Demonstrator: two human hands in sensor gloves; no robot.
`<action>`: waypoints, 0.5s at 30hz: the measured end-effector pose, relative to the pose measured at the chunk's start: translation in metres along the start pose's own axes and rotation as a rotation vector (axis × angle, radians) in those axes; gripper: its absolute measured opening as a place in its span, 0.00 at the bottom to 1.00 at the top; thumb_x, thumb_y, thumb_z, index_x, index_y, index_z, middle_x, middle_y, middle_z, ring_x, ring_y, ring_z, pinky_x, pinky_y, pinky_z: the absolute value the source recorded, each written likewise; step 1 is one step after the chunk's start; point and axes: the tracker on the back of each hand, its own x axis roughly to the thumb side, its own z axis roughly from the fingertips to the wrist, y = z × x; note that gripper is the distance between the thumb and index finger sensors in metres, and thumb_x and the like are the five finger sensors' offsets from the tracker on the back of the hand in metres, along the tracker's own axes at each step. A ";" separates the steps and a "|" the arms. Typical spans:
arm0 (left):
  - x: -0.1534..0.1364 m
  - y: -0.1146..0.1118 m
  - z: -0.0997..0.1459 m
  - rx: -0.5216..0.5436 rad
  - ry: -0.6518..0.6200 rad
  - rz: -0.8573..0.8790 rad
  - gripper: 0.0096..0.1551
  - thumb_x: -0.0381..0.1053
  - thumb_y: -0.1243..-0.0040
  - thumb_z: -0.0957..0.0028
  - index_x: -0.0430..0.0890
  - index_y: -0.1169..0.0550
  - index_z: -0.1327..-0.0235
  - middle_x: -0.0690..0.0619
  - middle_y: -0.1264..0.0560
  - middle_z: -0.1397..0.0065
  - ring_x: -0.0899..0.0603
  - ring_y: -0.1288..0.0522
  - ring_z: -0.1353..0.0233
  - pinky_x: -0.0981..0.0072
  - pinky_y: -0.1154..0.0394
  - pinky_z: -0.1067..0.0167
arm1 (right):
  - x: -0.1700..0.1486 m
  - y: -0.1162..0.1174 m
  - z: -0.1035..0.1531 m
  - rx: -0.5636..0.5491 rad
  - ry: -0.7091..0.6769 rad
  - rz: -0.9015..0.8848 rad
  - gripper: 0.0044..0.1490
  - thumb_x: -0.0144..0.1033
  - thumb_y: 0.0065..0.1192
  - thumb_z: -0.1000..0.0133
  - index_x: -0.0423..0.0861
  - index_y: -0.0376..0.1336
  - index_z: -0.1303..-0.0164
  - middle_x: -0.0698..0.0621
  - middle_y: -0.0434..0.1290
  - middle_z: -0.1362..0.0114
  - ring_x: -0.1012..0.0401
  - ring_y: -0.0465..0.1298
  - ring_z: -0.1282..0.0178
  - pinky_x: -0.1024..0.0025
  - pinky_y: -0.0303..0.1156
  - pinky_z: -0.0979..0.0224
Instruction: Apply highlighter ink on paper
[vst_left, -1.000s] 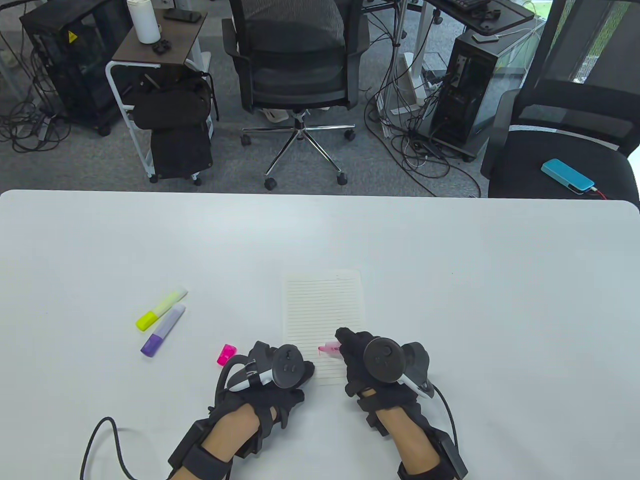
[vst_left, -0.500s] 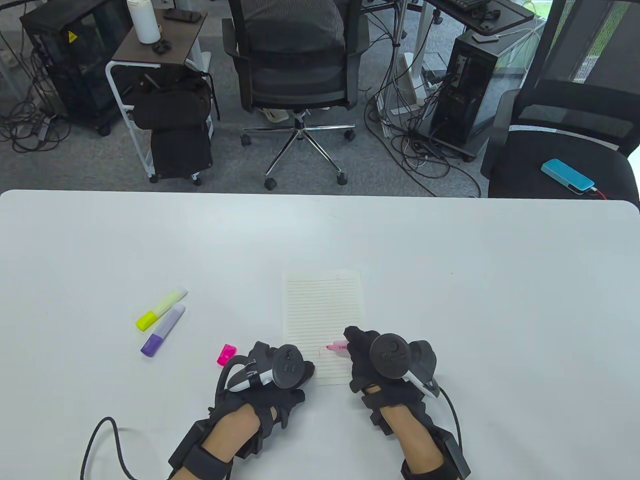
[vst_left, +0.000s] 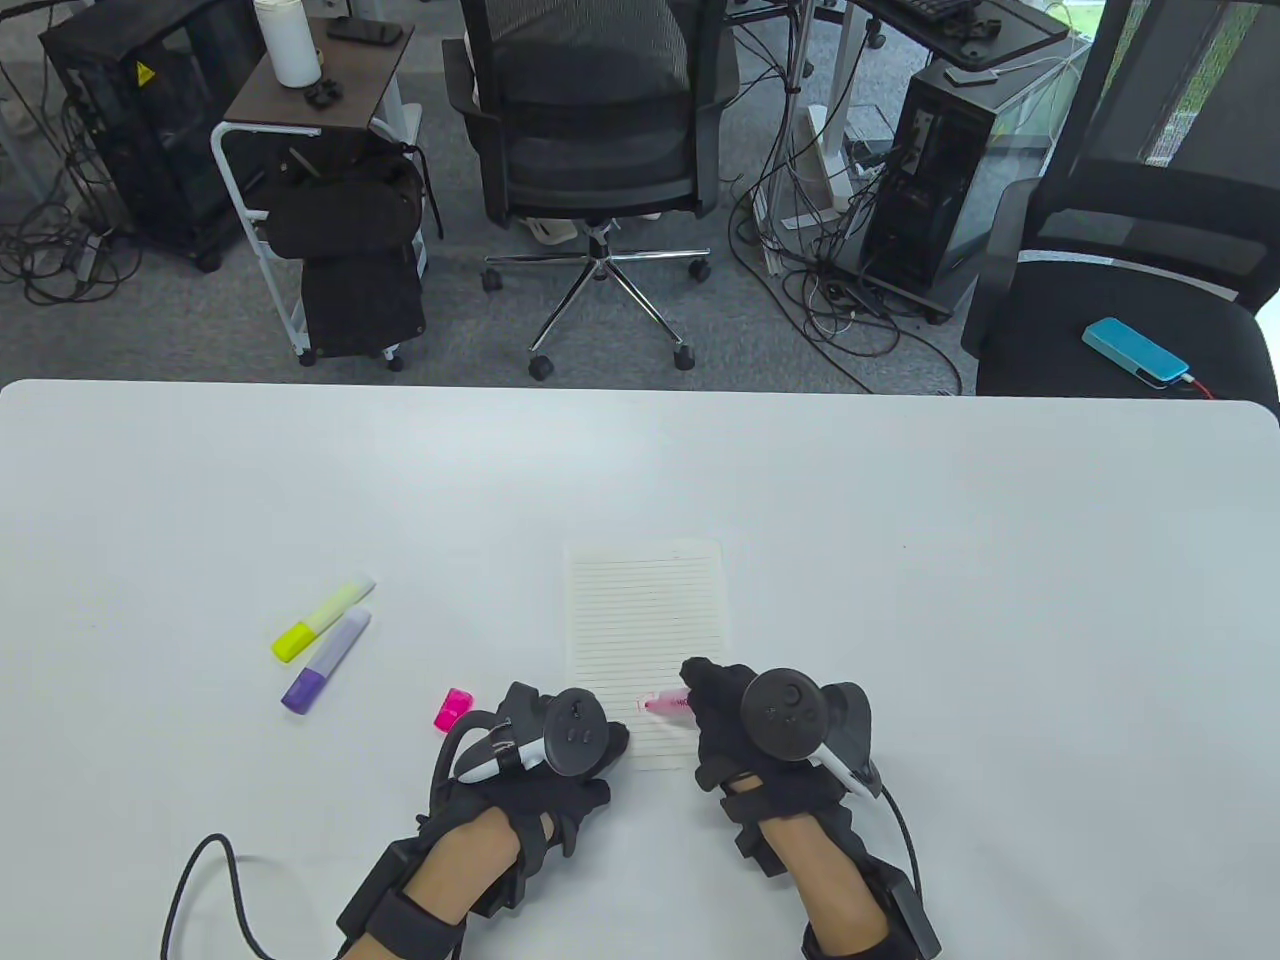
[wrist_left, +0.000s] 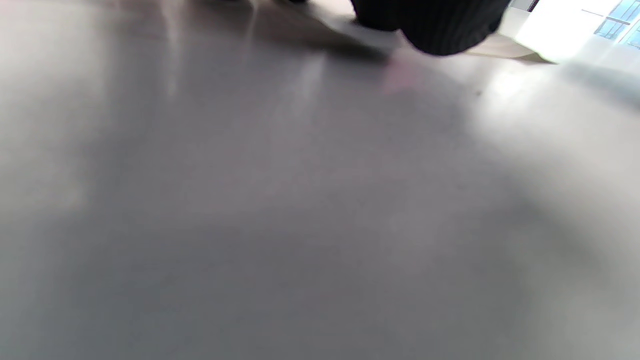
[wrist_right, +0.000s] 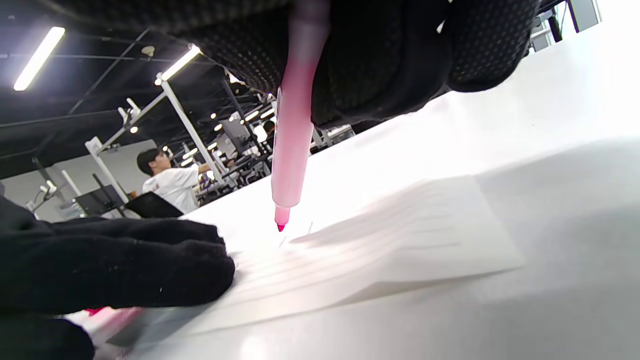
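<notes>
Taking the lined paper as the landmark: nearest the person, the left hand presses on the sheet's near left corner, pinning it to the white bench; how its fingers lie is hidden under the tracker, so whether that grip is spread or curled I cannot tell. At the sheet's near right, the right hand has its grip pinched around the pink highlighter, barrel steep, tip pointing toward the paper's left side. In the right wrist view the tip sits at the surface over the near lines; I judge it touching or just off, and cannot say which.

To lay the stroke well, I would keep the left hand bearing down so the loose sheet cannot slide, set the chisel tip flat, and draw along a ruled line with light, even pressure.

Left of the paper's near corner lies the pink cap. Farther left and slightly beyond, the purple highlighter and yellow highlighter lie side by side, capped.
</notes>
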 end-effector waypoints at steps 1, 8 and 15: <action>0.000 0.000 0.000 0.000 0.000 0.000 0.38 0.62 0.46 0.51 0.63 0.41 0.25 0.52 0.53 0.16 0.35 0.52 0.19 0.29 0.57 0.28 | 0.000 0.002 0.000 0.005 -0.004 -0.002 0.24 0.37 0.63 0.35 0.48 0.67 0.29 0.40 0.77 0.39 0.47 0.78 0.53 0.39 0.68 0.31; 0.000 0.000 0.000 -0.001 0.000 0.000 0.38 0.62 0.46 0.51 0.63 0.41 0.24 0.53 0.53 0.16 0.35 0.52 0.19 0.29 0.57 0.28 | 0.002 0.002 -0.001 0.007 0.016 0.038 0.23 0.37 0.63 0.35 0.48 0.68 0.29 0.40 0.77 0.39 0.46 0.78 0.53 0.39 0.68 0.31; 0.000 0.000 0.000 -0.003 -0.001 0.000 0.38 0.62 0.46 0.51 0.64 0.41 0.24 0.53 0.54 0.16 0.35 0.52 0.19 0.29 0.57 0.28 | -0.004 -0.002 0.000 -0.006 0.070 0.049 0.23 0.36 0.63 0.35 0.47 0.68 0.29 0.40 0.78 0.40 0.46 0.78 0.54 0.39 0.68 0.31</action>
